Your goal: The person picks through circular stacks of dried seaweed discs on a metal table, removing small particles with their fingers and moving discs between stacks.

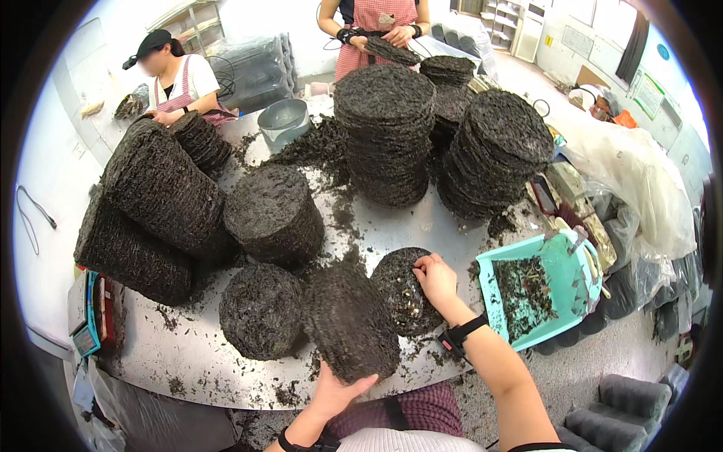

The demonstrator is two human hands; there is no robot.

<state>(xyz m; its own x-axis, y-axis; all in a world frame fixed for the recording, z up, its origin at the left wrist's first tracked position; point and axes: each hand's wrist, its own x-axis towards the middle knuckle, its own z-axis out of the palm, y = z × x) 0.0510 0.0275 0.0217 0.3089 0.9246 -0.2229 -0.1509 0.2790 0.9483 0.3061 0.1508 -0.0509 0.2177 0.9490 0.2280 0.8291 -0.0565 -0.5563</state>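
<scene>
My left hand [333, 390] grips the near edge of a round, dark disc of what looks like dried seaweed [353, 325], tilted up and slightly blurred. Right of it, my right hand [436, 282] is over another seaweed disc [404, 291] that lies on the metal table [169, 361]. Its thumb and fingers are bent together at that disc's upper right; whether they pinch anything is hidden. Small pale bits show on this disc's surface. Left of the tilted disc sits a low round seaweed stack [261, 312].
Tall seaweed stacks [387, 141] stand across the table, others [164, 186] lean at left. A turquoise dustpan [522, 299] holding scraps is at right. A grey basin [284, 123] stands at the back. Two co-workers handle discs: one person [186, 85] at left, another [378, 28] opposite.
</scene>
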